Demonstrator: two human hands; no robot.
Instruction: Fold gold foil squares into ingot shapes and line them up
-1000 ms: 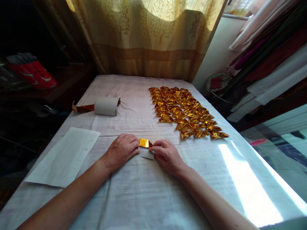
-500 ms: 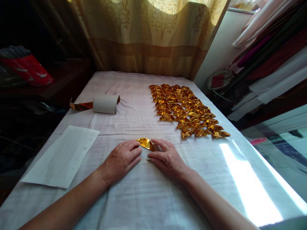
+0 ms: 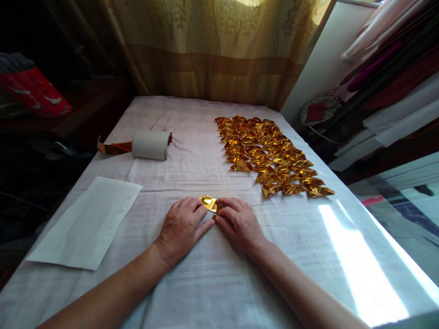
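A small gold foil paper lies on the white cloth-covered table between my two hands. My left hand presses flat against its left side, fingers together over the fold. From the right, my right hand pinches it with the fingertips. The white underside of the paper is hidden under my fingers. To the far right lie rows of several folded gold foil pieces.
A roll of gold foil paper with its white side out lies at the far left, a loose strip trailing from it. A white sheet rests near the left edge. A curtain hangs behind. Stacked fabrics fill the right.
My hands have closed in over the gold paper, folding it smaller; the white flap seen earlier is now covered. The view has tilted slightly.
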